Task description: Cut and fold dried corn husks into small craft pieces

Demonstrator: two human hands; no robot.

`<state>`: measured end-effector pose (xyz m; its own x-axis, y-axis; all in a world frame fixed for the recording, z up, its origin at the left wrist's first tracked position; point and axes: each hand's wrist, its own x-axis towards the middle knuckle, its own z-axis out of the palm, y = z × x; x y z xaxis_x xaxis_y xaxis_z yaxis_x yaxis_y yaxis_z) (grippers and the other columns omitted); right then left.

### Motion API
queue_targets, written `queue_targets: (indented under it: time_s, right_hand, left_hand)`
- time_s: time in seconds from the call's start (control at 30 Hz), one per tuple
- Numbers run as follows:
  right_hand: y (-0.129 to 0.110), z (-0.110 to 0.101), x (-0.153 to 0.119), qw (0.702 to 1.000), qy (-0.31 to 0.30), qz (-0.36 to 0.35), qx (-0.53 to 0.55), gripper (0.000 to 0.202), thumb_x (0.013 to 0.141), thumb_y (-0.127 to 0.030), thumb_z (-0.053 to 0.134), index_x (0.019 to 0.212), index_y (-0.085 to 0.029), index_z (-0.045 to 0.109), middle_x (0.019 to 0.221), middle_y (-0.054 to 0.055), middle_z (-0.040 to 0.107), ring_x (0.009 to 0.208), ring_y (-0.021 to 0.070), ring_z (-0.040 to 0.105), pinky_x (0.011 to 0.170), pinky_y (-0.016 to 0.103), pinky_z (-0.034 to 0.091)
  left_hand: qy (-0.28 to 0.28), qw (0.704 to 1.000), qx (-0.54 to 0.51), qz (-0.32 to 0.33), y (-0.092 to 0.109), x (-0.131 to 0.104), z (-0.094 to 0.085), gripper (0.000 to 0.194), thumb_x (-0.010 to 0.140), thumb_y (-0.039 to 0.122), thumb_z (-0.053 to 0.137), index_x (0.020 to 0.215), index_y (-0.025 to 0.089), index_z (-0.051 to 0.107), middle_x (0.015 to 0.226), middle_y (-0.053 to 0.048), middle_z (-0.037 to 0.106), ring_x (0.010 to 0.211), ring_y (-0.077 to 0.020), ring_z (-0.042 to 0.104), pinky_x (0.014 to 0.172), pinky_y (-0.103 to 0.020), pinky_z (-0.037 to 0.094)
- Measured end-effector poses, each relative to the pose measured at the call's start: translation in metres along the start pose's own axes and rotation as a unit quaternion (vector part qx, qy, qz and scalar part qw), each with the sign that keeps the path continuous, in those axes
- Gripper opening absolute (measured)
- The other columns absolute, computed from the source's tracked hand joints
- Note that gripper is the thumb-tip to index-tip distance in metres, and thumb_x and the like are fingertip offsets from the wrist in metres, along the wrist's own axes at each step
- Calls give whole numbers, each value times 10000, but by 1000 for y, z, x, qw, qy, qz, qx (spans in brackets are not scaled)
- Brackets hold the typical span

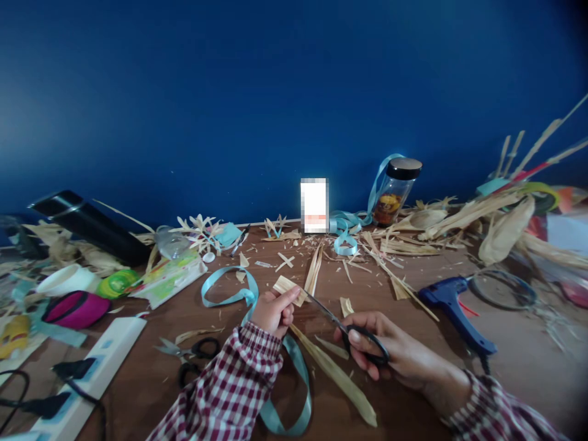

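My left hand (274, 311) is closed, pinching a short piece of dried corn husk (285, 285) between thumb and fingers. In my right hand (379, 343) is a pair of scissors with black handles (371, 344), its blades pointing up and left to the husk piece. Whether the blades touch the husk, I cannot tell. Below the hands lies a long husk strip (340, 373), with a light blue ribbon (298, 373) curving beside my left sleeve. A second pair of scissors (186, 352) rests on the table, left of my left forearm.
A blue glue gun (459, 312) lies at the right, near a pile of husks (482, 220). A jar (394, 193) leans at the back. On the left are a power strip (103, 367), a black flask (92, 226) and a magenta item (78, 308). Husk scraps litter the table.
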<state>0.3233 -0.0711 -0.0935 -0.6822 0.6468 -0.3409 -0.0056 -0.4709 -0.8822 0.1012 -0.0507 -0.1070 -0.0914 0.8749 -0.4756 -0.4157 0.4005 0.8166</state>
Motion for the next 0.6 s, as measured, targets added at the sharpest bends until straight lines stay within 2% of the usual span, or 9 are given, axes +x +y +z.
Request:
queue_targets:
  time_s: [0.13,0.2,0.27,0.3,0.33,0.4,0.43,0.6]
  right_hand:
    - [-1,1,0,1000,6,0,-26,392,793,-506,595,906,-130,585,556,-32,540,375,24,412,338,119,208]
    - [-3,-1,-1,998,20,4,-65,393,785,-511,592,936,-149,558,581,-33,549,398,43,446,360,132,258]
    - [-6,-5,-1,985,67,-18,-157,370,771,-469,616,979,-176,527,609,-35,566,449,81,500,411,170,338]
    - [-8,-8,-2,967,106,-42,-228,350,761,-433,632,986,-188,524,625,-30,581,491,106,530,453,197,374]
    - [-9,-12,-2,937,152,-68,-308,324,754,-395,643,984,-196,531,646,-20,601,539,132,559,496,224,396]
    - [-11,-21,-4,855,233,-104,-451,256,758,-330,637,971,-206,566,713,12,650,646,183,607,569,267,413]
    - [-12,-25,-5,821,253,-108,-500,231,768,-310,622,974,-212,586,765,29,672,701,204,624,604,283,421]
    - [-16,-37,-12,729,256,-129,-621,275,785,-237,578,1055,-223,629,953,77,678,893,258,613,774,351,429]
  left_hand:
    - [8,1000,-12,-2,3,-2,2,339,461,327,842,562,97,614,319,103,364,303,11,245,307,-121,155]
    - [16,1000,-22,2,5,-2,3,341,456,323,843,580,89,628,310,108,350,301,12,240,303,-117,156]
    - [26,999,-38,12,8,-2,3,347,452,317,843,613,88,637,326,110,362,306,14,250,303,-107,159]
    - [31,998,-47,18,9,-2,3,351,449,308,844,632,91,638,357,103,399,312,19,258,304,-102,163]
    - [35,997,-57,23,10,-2,4,354,445,297,845,647,95,635,402,93,447,320,24,268,305,-97,169]
    - [39,996,-75,29,11,-2,4,349,448,271,842,667,106,626,499,74,518,340,30,293,311,-92,194]
    - [37,996,-82,29,11,-3,5,339,458,259,839,673,110,624,520,71,524,350,26,310,316,-92,211]
    - [17,994,-107,25,8,-8,8,354,490,247,841,754,132,636,535,86,493,385,8,362,338,-93,264]
